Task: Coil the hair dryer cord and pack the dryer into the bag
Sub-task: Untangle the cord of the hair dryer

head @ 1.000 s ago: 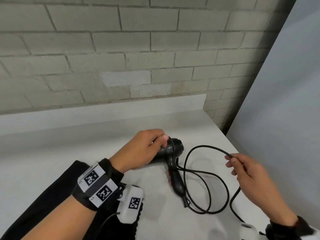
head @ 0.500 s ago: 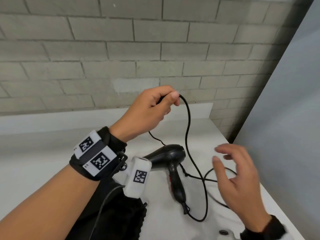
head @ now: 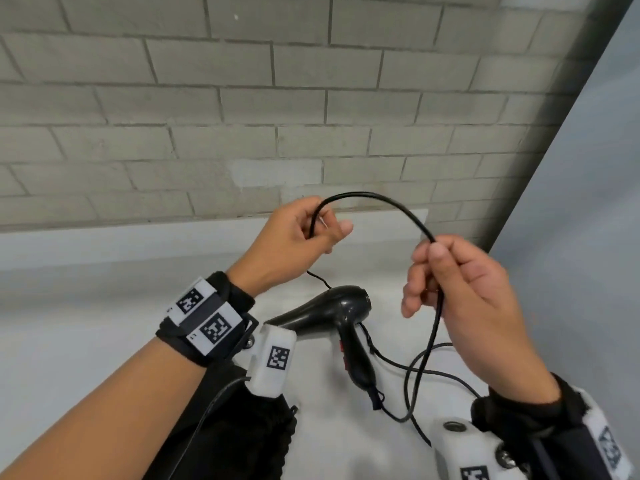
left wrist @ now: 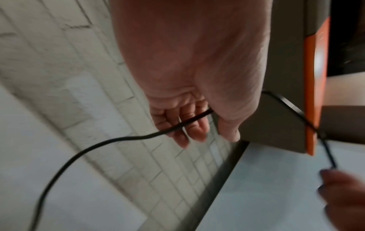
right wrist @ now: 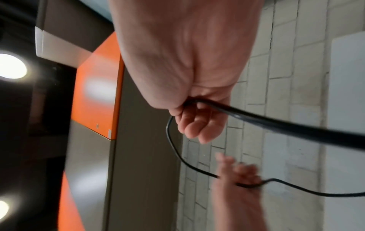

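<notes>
A black hair dryer (head: 334, 315) lies on the white counter (head: 86, 306), handle toward me. Its black cord (head: 381, 201) arches in the air between both hands. My left hand (head: 308, 233) is raised above the dryer and grips the cord (left wrist: 183, 125) with curled fingers. My right hand (head: 450, 282), level with it to the right, pinches the cord (right wrist: 237, 114) between thumb and fingers. From there the cord hangs down to loose loops (head: 412, 386) on the counter by the dryer's handle. A black bag (head: 242, 434) lies under my left forearm, partly hidden.
A grey brick wall (head: 242, 98) stands behind the counter. A pale grey panel (head: 581, 237) closes off the right side. The wrist views show an orange and brown cabinet (right wrist: 96, 93) off to the side.
My left hand lifted the cord from the dryer to well above it. My right hand let go low down, rose, and took hold of the cord beside the left.
</notes>
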Demonstrator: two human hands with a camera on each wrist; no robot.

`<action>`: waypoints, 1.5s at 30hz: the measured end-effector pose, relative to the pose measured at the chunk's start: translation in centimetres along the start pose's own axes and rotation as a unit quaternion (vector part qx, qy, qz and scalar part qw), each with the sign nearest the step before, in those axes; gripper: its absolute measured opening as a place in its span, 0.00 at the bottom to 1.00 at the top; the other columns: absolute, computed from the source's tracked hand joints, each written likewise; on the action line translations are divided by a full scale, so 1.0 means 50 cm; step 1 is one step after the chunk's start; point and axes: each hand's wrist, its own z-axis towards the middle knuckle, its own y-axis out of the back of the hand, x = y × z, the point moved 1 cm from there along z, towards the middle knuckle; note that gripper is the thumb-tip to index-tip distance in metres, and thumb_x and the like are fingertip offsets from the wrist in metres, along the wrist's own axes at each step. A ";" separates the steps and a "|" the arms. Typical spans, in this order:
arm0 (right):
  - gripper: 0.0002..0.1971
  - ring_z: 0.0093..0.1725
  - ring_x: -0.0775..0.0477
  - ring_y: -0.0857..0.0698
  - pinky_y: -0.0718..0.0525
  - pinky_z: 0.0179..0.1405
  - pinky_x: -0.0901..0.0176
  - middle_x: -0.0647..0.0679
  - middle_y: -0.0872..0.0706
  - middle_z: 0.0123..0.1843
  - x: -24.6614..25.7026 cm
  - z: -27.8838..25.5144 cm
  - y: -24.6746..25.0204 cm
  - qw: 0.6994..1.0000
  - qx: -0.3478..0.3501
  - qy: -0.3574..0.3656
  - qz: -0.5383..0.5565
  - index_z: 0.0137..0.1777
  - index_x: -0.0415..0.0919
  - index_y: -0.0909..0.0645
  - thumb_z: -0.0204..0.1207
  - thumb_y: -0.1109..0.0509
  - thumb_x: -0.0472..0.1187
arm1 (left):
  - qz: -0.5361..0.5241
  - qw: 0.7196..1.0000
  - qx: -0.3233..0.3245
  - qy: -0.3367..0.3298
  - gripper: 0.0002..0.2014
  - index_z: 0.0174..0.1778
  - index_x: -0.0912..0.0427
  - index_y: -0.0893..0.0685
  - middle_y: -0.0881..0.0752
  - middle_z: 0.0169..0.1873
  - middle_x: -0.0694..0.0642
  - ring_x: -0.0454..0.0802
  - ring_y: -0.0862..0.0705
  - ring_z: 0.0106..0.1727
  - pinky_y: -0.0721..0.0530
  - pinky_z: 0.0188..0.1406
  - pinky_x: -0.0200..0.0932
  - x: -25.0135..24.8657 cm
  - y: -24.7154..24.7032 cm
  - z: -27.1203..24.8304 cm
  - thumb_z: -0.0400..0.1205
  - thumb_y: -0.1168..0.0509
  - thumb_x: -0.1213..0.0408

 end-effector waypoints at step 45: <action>0.18 0.26 0.52 0.19 0.18 0.28 0.55 0.61 0.16 0.25 0.065 -0.043 0.118 0.799 0.038 0.069 -0.596 0.45 0.63 0.17 0.75 0.45 0.69 | 0.225 0.865 0.106 0.437 0.27 0.62 0.58 0.27 0.15 0.51 0.53 0.49 0.15 0.51 0.18 0.49 0.45 0.360 0.162 -0.180 0.76 0.27 0.46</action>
